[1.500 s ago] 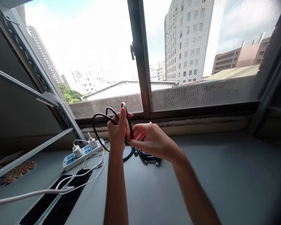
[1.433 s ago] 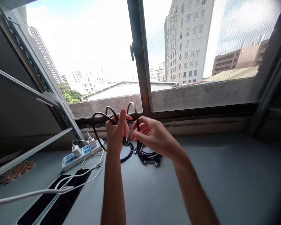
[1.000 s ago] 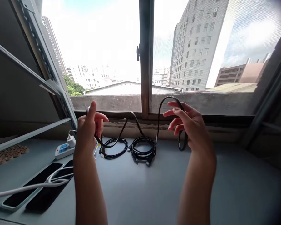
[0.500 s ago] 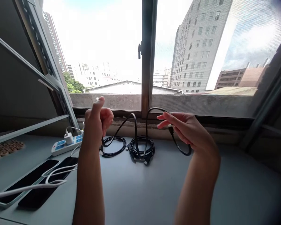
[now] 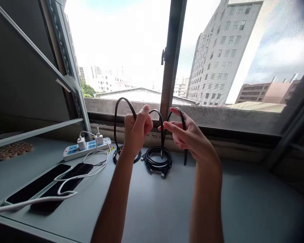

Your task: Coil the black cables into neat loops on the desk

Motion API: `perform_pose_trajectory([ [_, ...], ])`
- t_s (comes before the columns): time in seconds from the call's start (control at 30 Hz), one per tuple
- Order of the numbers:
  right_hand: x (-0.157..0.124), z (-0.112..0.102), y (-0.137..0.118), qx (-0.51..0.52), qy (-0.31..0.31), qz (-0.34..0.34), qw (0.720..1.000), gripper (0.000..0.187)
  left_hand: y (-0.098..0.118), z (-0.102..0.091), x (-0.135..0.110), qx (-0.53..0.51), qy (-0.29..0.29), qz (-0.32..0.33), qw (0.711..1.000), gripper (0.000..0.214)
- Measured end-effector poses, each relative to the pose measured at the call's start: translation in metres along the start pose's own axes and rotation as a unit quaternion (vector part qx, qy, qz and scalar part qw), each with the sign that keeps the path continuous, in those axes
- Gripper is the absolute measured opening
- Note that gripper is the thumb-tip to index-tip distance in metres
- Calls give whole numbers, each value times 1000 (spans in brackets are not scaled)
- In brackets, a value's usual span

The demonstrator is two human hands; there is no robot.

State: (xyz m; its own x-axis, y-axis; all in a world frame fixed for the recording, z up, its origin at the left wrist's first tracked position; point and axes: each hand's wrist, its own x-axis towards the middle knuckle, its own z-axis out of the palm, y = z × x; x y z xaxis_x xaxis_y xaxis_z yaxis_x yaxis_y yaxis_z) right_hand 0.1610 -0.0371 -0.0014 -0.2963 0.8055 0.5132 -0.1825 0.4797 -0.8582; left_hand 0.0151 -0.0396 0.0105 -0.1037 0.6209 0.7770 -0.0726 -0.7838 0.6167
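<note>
Compared with half a second ago, the hands are coming closer together: the left hand (image 5: pixel 138 126) is now sitting nearer the middle, and the right hand (image 5: pixel 186 133) is drawing in toward it from the side. A tall loop of the black cable (image 5: pixel 162 140) is now standing above the left fist, where it was not showing before, and the metal-tipped plug that was showing beside the right hand is no longer appearing. The view is also turning a little, so both white chargers on the power strip (image 5: pixel 72 153) are coming back into sight. The left hand is clenching around the cable, thumb up, with the loop rising from the fist and dropping on its outer side. The right hand is grasping the cable loosely in half-curled fingers (whether the thumb tip is pressing the nearer strand, I cannot tell), and one length is arching over the forefinger and hanging below. Between the hands another arch is rising and dropping in front of the larger coil (image 5: pixel 157 165). That coil is lying on the table (image 5: pixel 172 209), while the smaller coil (image 5: pixel 136 158) is resting partly hidden behind the left wrist.
</note>
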Motion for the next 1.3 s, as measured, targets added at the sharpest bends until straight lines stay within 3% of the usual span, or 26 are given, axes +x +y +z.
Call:
perform_pose_trajectory([
  [0.13, 10, 4, 8, 7, 33, 7, 999, 77, 2, -2, -2, -13, -5, -4, 1000, 56],
  [0.27, 21, 1, 18, -25, 99, -48, 994, 50, 3, -5, -3, -4, -30, -39, 999, 57],
  [0.33, 23, -2, 21, -19, 100, -65, 993, 42, 2, -7, -3, 22, -66, -73, 995, 57],
  [0.5, 17, -3, 17, 14, -7, -33, 999, 43, -6, -8, -4, 121, -189, -173, 959, 61],
  [0.67, 5, 4, 5, -18, -129, -35, 991, 40, -8, -13, -6, 146, -270, -187, 933, 71],
  [0.83, -3, 9, -2, -84, -154, -62, 983, 24, -5, -21, -5, 139, -319, -199, 916, 67],
  [1.03, -3, 3, 1, -110, -93, -81, 986, 12, -5, -25, -1, 129, -268, -147, 943, 53],
  [1.13, 0, -1, 2, -121, -31, -76, 989, 24, -1, -25, 2, 159, -150, -69, 973, 38],
  [1.2, 2, -3, 3, -122, 1, -62, 991, 36, 2, -28, 3, 195, -86, -20, 977, 29],
  [1.3, 4, -4, 4, -112, 28, -58, 992, 39, 1, -35, 6, 259, -101, 10, 960, 32],
])
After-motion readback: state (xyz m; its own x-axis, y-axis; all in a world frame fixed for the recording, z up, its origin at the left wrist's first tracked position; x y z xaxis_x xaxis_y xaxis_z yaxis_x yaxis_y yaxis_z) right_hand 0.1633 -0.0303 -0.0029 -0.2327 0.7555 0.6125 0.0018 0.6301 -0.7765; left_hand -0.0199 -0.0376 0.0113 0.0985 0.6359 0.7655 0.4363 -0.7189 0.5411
